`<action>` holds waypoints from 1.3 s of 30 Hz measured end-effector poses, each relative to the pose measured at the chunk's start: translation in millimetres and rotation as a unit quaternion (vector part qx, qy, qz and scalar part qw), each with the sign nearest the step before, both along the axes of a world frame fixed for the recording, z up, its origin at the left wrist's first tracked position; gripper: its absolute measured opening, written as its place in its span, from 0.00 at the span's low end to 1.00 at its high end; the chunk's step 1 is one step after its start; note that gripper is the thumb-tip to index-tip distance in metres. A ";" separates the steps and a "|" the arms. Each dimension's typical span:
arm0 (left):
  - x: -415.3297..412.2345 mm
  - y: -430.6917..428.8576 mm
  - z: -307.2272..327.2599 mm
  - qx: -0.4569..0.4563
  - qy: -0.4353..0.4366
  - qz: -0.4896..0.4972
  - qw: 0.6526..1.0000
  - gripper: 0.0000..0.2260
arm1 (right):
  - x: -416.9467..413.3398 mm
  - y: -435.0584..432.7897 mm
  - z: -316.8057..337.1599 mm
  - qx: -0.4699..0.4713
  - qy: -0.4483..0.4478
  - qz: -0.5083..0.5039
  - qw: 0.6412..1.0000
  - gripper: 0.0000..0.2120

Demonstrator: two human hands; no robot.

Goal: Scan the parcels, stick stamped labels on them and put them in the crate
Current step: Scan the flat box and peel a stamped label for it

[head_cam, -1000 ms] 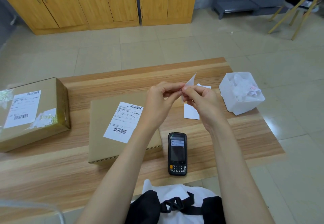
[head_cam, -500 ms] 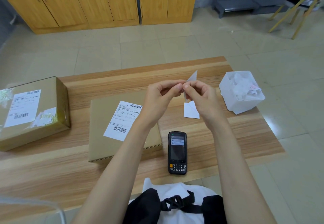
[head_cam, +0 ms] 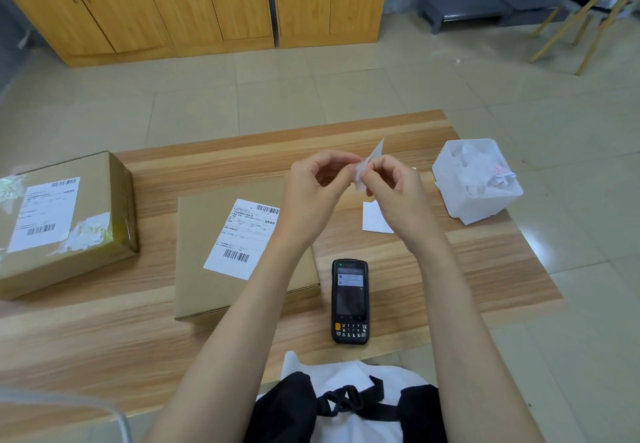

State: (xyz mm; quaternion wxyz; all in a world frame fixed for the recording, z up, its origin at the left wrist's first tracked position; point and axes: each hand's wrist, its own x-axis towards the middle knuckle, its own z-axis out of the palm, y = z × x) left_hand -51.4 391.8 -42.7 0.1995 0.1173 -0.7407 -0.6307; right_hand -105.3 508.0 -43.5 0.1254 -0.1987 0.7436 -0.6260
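Note:
A small white label (head_cam: 372,156) is held up above the table, pinched between the fingertips of my left hand (head_cam: 318,193) and my right hand (head_cam: 394,193). Under my left forearm lies a flat brown parcel (head_cam: 204,255) with a white barcode label on top. A taller brown parcel (head_cam: 62,220), also labelled, sits at the left edge. The black handheld scanner (head_cam: 349,300) lies on the table near me, its screen lit. More white label sheets (head_cam: 374,217) lie on the table below my right hand.
A white plastic bin (head_cam: 485,203) holding crumpled paper stands at the table's right end. The wooden table (head_cam: 485,269) ends close to my body. Wooden cabinets (head_cam: 194,2) line the far wall across a tiled floor. A translucent rim (head_cam: 69,404) shows bottom left.
Both hands have stayed above the table with the label between them. My fingers have worked along the label, and its lower part now looks peeled apart.

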 end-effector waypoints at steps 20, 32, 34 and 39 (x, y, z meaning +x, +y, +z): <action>-44.9 22.3 -30.0 -0.019 -0.025 0.139 0.990 0.15 | -60.7 80.4 -48.0 -0.083 -0.128 -0.308 0.939 0.08; -99.8 69.2 -52.4 -0.019 -0.095 0.146 0.985 0.15 | -160.3 156.5 -106.2 0.218 -0.008 -0.380 0.899 0.02; -104.6 69.8 -55.3 -0.025 -0.116 0.149 0.982 0.15 | -169.9 155.6 -116.1 0.315 0.031 -0.343 0.884 0.06; -116.8 64.7 -58.7 -0.034 -0.128 0.171 0.976 0.15 | -187.0 149.8 -136.4 0.452 0.056 -0.245 0.856 0.10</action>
